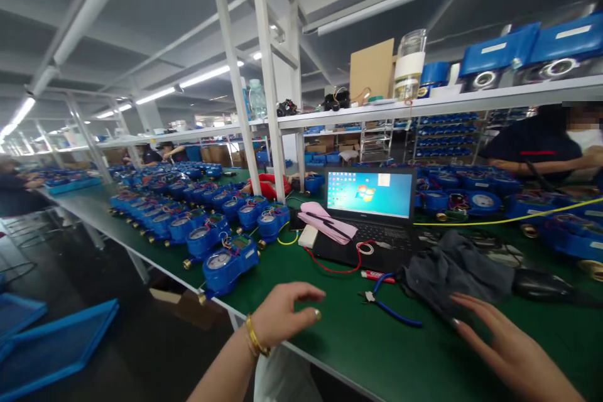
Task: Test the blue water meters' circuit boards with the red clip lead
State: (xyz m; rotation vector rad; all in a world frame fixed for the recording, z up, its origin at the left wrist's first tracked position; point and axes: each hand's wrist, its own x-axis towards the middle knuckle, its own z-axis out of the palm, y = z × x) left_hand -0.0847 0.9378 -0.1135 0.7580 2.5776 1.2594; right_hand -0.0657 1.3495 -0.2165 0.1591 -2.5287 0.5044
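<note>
My left hand, with a gold bracelet at the wrist, hovers over the front edge of the green bench, fingers apart and holding nothing. My right hand is spread beside a dark grey cloth, its fingertips near or on the cloth's lower edge. Between the hands lie blue-handled pliers with open handles, and a red and white tube. A blue water meter stands left of my left hand. Behind them is an open laptop with a pink cloth on its left side.
Rows of blue meters fill the bench to the left. A yellow cable crosses at the right, where a person in dark clothing sits across the bench. A shelf spans above the laptop. Blue trays lie at lower left.
</note>
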